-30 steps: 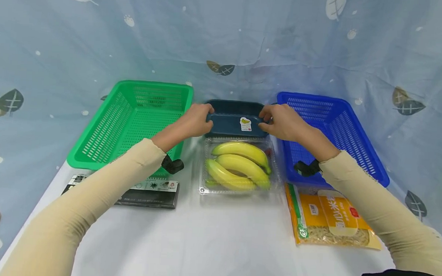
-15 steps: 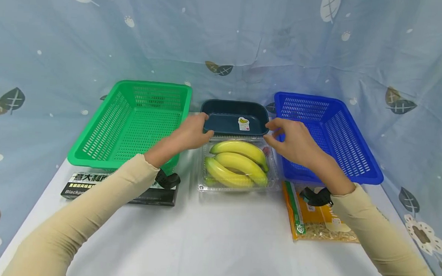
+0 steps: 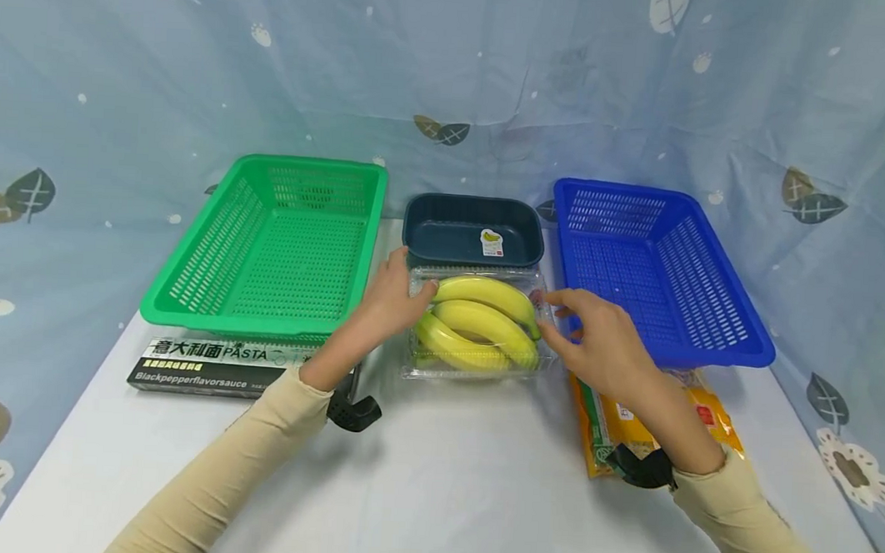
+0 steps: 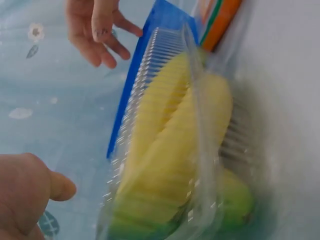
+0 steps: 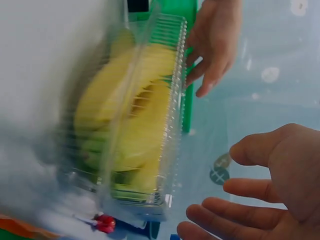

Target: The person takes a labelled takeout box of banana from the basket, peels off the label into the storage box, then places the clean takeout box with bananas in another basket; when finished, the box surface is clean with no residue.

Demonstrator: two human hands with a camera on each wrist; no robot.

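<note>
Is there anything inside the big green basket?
No, the green plastic slotted basket holds nothing in the head view; the yellow bananas sit in a clear plastic clamshell box beside it.

My head camera looks down the bench; both wrist cameras sit close, sharing the banana box [image 3: 477, 324].

**Baskets, a tray and two packets on the white table**

A green basket [image 3: 278, 251] sits at the left, a blue basket [image 3: 653, 267] at the right, and a dark tray [image 3: 473, 228] with a small banana sticker stands between them at the back. In front of the green basket lies a black pasta box [image 3: 205, 368]. An orange noodle packet [image 3: 631, 412] lies before the blue basket. Behind everything hangs a pale blue leaf-print cloth [image 3: 453, 68].
</note>
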